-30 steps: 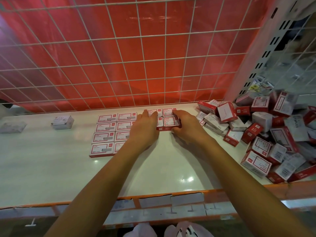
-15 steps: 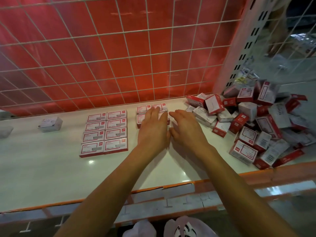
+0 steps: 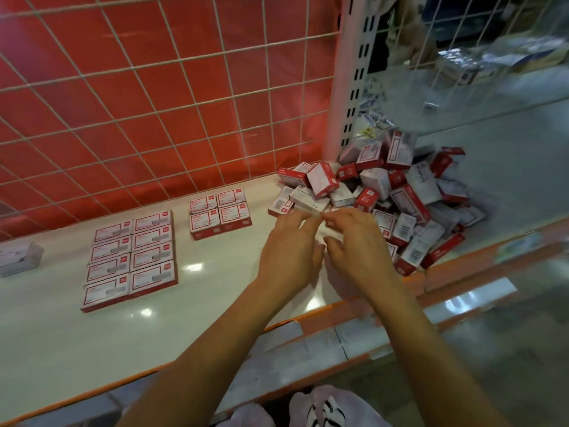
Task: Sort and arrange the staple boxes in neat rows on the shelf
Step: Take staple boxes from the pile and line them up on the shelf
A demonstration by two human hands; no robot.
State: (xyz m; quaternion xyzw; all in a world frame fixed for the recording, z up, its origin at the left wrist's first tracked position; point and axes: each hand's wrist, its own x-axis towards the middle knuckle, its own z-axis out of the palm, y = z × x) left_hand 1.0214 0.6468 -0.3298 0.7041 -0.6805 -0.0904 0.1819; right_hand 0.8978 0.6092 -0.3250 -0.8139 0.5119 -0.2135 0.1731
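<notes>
Shelf (image 3: 215, 291) holds neat rows of staple boxes (image 3: 132, 257) beside a jumbled heap (image 3: 403, 195).

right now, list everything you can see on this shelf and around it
red-and-white cardboard staple boxes in a flat grid: eight, left of centre
smaller block of same boxes: four tops showing, right of grid
loose heap of staple boxes: many, red and white, right end
pale box: one, grey-white, far left
glossy shelf board: one, white, under all
wire back panel: one, white over red, rear
front rail: one, orange, shelf front
left hand: empty, by the heap
right hand: empty, by the heap
</notes>
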